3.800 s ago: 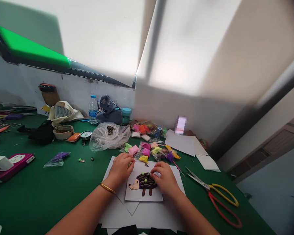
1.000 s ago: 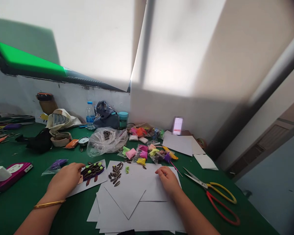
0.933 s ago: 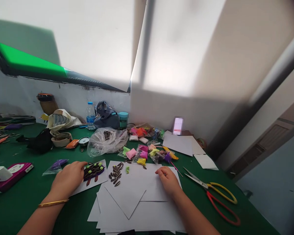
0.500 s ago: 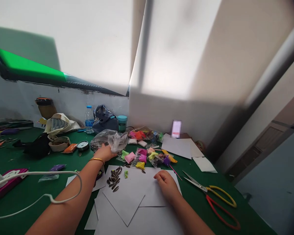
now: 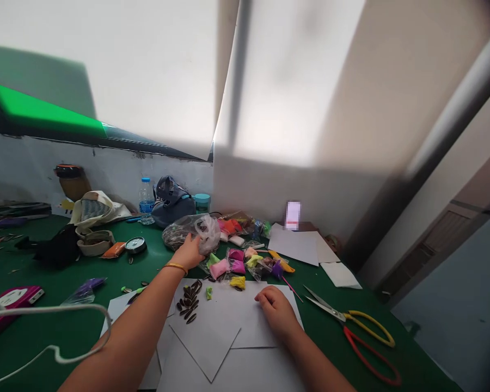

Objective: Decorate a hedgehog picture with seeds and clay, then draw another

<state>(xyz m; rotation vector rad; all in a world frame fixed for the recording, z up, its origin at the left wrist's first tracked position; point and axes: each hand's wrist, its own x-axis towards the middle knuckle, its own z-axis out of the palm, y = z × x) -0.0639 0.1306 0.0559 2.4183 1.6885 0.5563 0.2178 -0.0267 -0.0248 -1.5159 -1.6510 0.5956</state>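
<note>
Left hand: my left hand [image 5: 189, 253] is at the clear plastic bag [image 5: 175, 231], fingertips touching it; I cannot tell whether they have closed on the plastic.
Right hand: my right hand [image 5: 278, 311] rests on the white sheets [image 5: 212, 348], curled into a loose fist.
Since a second ago: my left hand has left the hedgehog card [image 5: 116, 309] and reached forward; the bag has shifted right, away from the round dial [image 5: 135, 245], and bunched up. My right hand has stayed put. A white cable [image 5: 44, 312] now loops in at lower left, across my view of the forearm.
Card: it lies left of the sheets, its picture mostly hidden under my forearm.
Seeds: a pile of striped seeds [image 5: 188, 300] and a green lump [image 5: 209, 293] sit on the sheets, just short of the bag.
Edges and room: green tabletop [image 5: 330, 359] shows between the sheets and the scissors [image 5: 345, 316], which lie near the table's right edge, blades toward the sheets. Coloured packets [image 5: 219, 269] crowd the bag's right side.
Containers: dark contents show through the bag; the packets hold bright lumps; the bottle [image 5: 146, 206] stands capped by the wall.
</note>
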